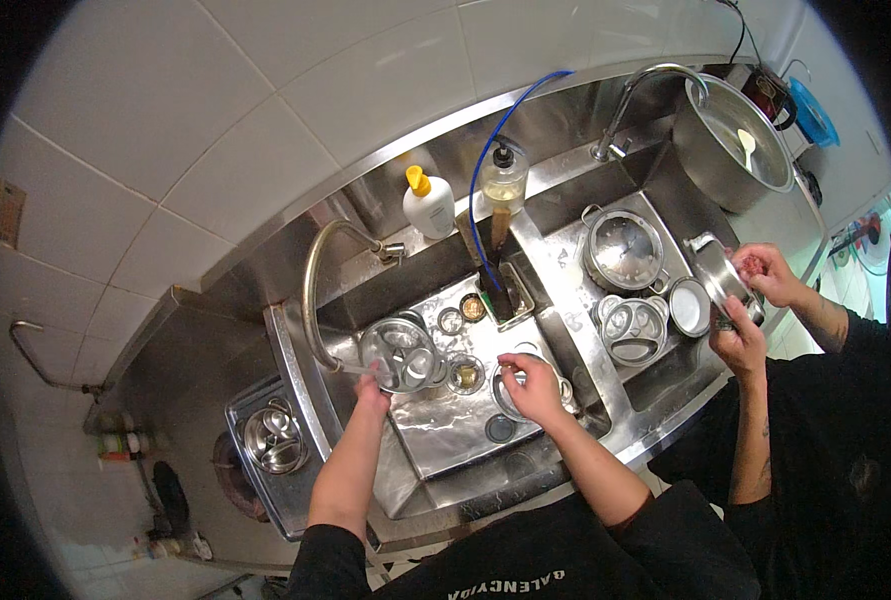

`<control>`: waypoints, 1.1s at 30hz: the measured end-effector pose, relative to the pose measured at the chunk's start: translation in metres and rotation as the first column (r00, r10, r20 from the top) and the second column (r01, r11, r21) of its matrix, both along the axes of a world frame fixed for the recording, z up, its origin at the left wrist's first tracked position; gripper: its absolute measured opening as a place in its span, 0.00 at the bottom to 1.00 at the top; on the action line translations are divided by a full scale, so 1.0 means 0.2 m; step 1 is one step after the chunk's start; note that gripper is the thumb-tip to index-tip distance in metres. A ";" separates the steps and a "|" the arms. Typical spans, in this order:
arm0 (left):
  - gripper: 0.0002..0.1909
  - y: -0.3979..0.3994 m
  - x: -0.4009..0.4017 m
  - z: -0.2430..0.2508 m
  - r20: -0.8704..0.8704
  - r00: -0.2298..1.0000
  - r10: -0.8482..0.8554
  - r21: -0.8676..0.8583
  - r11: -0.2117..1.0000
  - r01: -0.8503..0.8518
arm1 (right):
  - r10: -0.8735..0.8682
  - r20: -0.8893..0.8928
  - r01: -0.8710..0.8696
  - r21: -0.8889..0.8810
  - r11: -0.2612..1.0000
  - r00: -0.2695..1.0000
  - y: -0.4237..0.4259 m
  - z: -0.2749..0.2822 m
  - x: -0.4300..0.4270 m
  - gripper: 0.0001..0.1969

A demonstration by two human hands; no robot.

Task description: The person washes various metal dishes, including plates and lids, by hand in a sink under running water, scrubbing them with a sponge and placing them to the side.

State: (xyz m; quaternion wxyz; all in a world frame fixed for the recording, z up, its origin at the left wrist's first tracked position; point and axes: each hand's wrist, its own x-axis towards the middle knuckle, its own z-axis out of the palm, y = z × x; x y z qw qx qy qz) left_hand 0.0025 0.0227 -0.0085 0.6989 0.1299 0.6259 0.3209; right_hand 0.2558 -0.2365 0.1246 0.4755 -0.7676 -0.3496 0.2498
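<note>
My left hand (371,386) holds the rim of a divided stainless steel dish (399,354) below the left faucet (312,292), where water runs onto it. My right hand (531,386) is over a metal pan (507,391) at the right side of the left basin; its fingers are curled, and whether they grip something is not plain. Between the hands lies a small round metal dish (465,374) with something yellowish in it. Small round cups (450,321) stand behind it, and a dark round lid (500,428) lies nearer me.
A co-worker's hands (745,322) hold a metal pot (719,274) over the right basin, near a lidded pot (624,249) and a divided dish (633,330). Soap bottles (430,206) stand behind. A tray (235,420) with divided dishes is at left, a large pot (734,142) at back right.
</note>
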 end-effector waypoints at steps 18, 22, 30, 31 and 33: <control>0.18 0.07 0.15 -0.02 -0.367 0.628 -0.686 -0.120 0.705 0.699 | 0.042 -0.001 -0.042 -0.060 0.997 0.999 0.04 -0.02 -0.04 0.14; 0.24 0.12 0.00 -0.03 -0.795 0.171 -0.582 -0.094 0.397 0.913 | 0.140 -0.017 -0.141 -0.050 0.989 0.990 0.09 0.05 -0.16 0.14; 0.35 -0.20 0.10 0.54 -0.977 -0.172 -0.126 -0.142 -0.217 0.966 | 0.227 -0.031 -0.227 -0.021 0.974 0.973 0.04 0.06 -0.23 0.15; 0.36 -0.23 0.08 0.55 -0.981 -0.191 -0.029 -0.173 -0.302 0.937 | 0.238 -0.043 -0.239 -0.027 0.971 0.970 0.04 0.06 -0.24 0.15; 0.34 -0.24 0.00 0.48 -0.983 -0.136 0.121 -0.174 -0.406 0.897 | 0.277 -0.022 -0.277 -0.033 0.960 0.961 0.03 0.07 -0.26 0.15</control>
